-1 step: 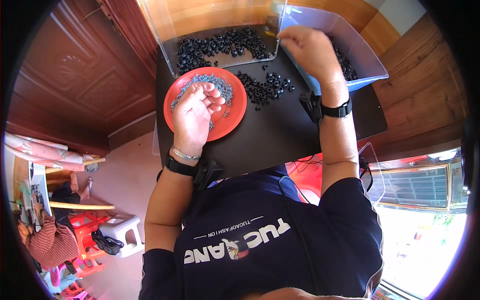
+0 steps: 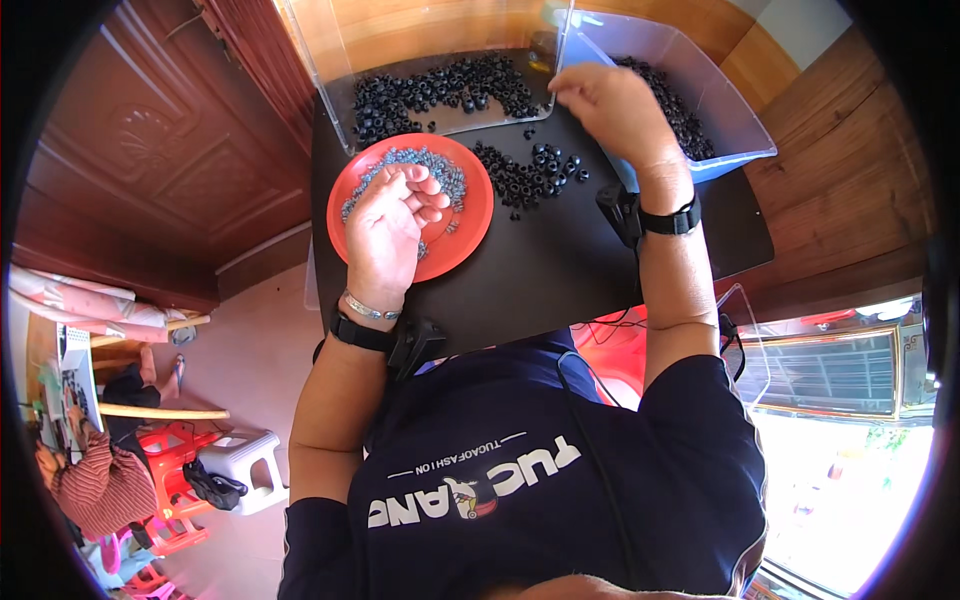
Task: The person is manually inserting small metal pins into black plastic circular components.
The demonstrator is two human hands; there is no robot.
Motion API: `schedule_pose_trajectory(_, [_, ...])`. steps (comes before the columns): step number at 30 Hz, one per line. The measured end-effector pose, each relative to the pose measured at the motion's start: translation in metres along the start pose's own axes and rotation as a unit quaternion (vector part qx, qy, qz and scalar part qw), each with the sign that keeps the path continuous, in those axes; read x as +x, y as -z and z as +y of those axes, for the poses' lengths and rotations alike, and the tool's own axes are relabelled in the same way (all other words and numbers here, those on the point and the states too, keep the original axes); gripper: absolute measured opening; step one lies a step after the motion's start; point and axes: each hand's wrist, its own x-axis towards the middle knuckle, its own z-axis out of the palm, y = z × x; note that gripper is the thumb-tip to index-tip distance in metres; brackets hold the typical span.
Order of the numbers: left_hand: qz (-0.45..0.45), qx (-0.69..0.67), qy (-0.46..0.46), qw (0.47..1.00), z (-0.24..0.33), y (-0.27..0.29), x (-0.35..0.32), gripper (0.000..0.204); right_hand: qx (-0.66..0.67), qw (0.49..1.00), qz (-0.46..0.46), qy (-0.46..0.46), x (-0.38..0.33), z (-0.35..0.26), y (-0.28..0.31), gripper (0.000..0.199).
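Above a round red plate (image 2: pixel 476 215) hovers my left hand (image 2: pixel 388 225), palm up with the fingers curled in; anything between them is too small to make out. Small silvery-blue metal pieces (image 2: pixel 440 172) lie in the plate. My right hand (image 2: pixel 625 112) is raised at the corner between two bins, thumb and forefinger pinched together, and what they may hold cannot be seen. Just below it, several loose black ring-like parts (image 2: pixel 530 172) lie on the dark table (image 2: pixel 530 270).
A transparent bin (image 2: pixel 480 127) at the back holds many black parts. At the back right, a bluish bin (image 2: pixel 735 155) holds more of them. A brown door (image 2: pixel 150 150) is at far left, and a person in a striped top (image 2: pixel 105 485) sits near stools (image 2: pixel 245 465).
My right hand has shifted slightly left and toward me, uncovering more of the bluish bin's contents. My left hand stays in place over the plate.
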Motion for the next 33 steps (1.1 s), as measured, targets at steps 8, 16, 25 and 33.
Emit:
schedule_pose_trajectory(8, [0.000, 0.006, 0.011, 1.000, 0.003, -0.006, -0.001, 0.022, -0.123, 0.973, -0.189, -0.046, -0.031, 0.044, -0.039, 0.020])
schedule_pose_trajectory(16, [0.004, 0.020, 0.015, 1.000, 0.003, -0.007, -0.001, 0.022, -0.111, 0.966, -0.226, -0.064, -0.027, 0.046, -0.058, 0.022])
schedule_pose_trajectory(25, [0.007, 0.058, 0.024, 0.998, -0.002, -0.003, 0.001, 0.022, 0.572, 0.785, -0.238, -0.021, 0.005, -0.039, -0.044, 0.019])
schedule_pose_trajectory(33, [0.017, 0.033, -0.010, 0.999, -0.003, 0.003, 0.007, 0.017, 0.582, 0.778, -0.222, 0.076, 0.012, -0.076, -0.083, 0.018])
